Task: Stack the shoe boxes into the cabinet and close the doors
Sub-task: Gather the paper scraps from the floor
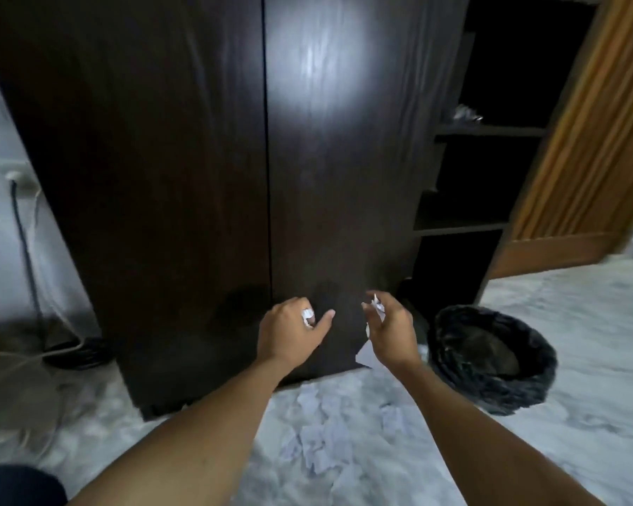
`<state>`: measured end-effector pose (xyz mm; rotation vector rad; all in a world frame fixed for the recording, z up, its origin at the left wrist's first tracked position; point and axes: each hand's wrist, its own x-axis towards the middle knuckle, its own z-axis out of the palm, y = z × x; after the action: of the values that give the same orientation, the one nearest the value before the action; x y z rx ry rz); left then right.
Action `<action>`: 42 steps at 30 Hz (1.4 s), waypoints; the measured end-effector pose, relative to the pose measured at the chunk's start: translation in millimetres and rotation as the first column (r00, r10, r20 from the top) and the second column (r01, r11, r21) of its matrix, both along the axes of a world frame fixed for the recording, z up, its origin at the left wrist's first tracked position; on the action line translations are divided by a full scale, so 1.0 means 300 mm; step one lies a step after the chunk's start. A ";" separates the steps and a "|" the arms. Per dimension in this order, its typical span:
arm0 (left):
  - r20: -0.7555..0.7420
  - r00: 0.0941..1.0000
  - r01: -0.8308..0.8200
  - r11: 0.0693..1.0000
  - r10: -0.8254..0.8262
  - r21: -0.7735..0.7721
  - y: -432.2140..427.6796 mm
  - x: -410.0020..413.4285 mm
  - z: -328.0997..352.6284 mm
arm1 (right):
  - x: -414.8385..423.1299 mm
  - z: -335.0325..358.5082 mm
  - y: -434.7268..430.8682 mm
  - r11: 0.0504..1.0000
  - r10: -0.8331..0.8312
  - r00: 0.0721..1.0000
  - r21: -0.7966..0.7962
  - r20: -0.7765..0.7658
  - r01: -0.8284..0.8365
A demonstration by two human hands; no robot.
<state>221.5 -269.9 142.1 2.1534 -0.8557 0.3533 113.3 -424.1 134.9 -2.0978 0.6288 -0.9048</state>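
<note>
A tall dark-brown cabinet (198, 158) stands in front of me with both doors closed; the seam between them runs down the middle. No shoe box is in view. My left hand (289, 332) is held low before the right door, curled round a small white paper scrap (307, 316), index finger pointing right. My right hand (390, 328) hovers beside it and pinches a crumpled white paper scrap (378, 307). A larger white paper piece (364, 354) shows below that hand, against the door's bottom corner.
Open dark shelves (490, 131) adjoin the cabinet on the right. A bin lined with a black bag (490, 359) stands on the marble floor at right. Several paper scraps (318, 443) lie on the floor. Cables (26, 250) and a wall socket are at left. A wooden door frame (581, 140) is far right.
</note>
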 end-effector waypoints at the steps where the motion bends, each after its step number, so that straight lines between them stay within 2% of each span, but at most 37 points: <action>1: 0.029 0.999 0.038 0.999 -0.037 -0.032 -0.048 -0.025 0.055 | -0.038 0.059 -0.042 1.000 -0.015 1.000 -0.019 0.014 0.015; 5: 0.114 0.982 0.164 0.975 -0.147 -0.151 -0.196 -0.093 0.231 | -0.152 0.261 -0.211 0.990 -0.078 0.997 -0.119 0.010 0.079; 8: 0.157 0.965 0.241 0.950 -0.212 -0.198 -0.303 -0.118 0.315 | -0.221 0.388 -0.326 0.963 -0.187 0.982 -0.195 0.010 0.185; 15: 0.105 0.920 0.391 0.905 -0.378 -0.169 -0.652 -0.197 0.314 | -0.390 0.471 -0.569 0.900 -0.342 0.939 -0.297 -0.030 0.318; 19: 0.055 0.888 0.461 0.880 -0.457 -0.114 -0.875 -0.256 0.194 | -0.446 0.317 -0.726 0.894 -0.411 0.912 -0.192 0.009 0.405; 22: -0.055 0.874 0.482 0.876 -0.483 -0.024 -1.015 -0.271 0.045 | -0.486 0.155 -0.851 0.908 -0.415 0.901 -0.122 -0.131 0.400; 24: -0.148 0.875 0.467 0.884 -0.461 0.008 -1.091 -0.268 -0.031 | -0.504 0.071 -0.922 0.901 -0.434 0.890 -0.055 -0.140 0.430; 27: -0.341 0.846 0.415 0.908 -0.410 -0.060 -1.222 -0.262 -0.122 | -0.490 -0.044 -0.988 0.883 -0.457 0.878 0.048 -0.145 0.468; 31: -0.581 0.714 0.345 0.918 -0.391 -0.194 -1.333 -0.313 -0.233 | -0.444 -0.139 -1.019 0.814 -0.523 0.844 0.228 -0.115 0.535; 34: -0.649 0.661 0.299 0.925 -0.377 -0.233 -1.364 -0.354 -0.262 | -0.405 -0.178 -1.029 0.762 -0.549 0.830 0.349 -0.100 0.546; 37: -0.683 0.634 0.263 0.932 -0.362 -0.250 -1.375 -0.372 -0.259 | -0.374 -0.200 -1.029 0.751 -0.535 0.841 0.408 -0.085 0.519; 40: -0.700 0.612 0.297 0.928 -0.367 -0.227 -1.372 -0.375 -0.262 | -0.354 -0.200 -1.023 0.767 -0.495 0.866 0.433 -0.072 0.475; 42: -0.705 0.604 0.346 0.919 -0.372 -0.189 -1.367 -0.370 -0.267 | -0.345 -0.203 -1.017 0.741 -0.477 0.874 0.495 -0.088 0.454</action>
<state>110.6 -680.1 62.0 1.7702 -0.7525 -0.6810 9.8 -729.2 73.9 -1.4585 1.2619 -0.9226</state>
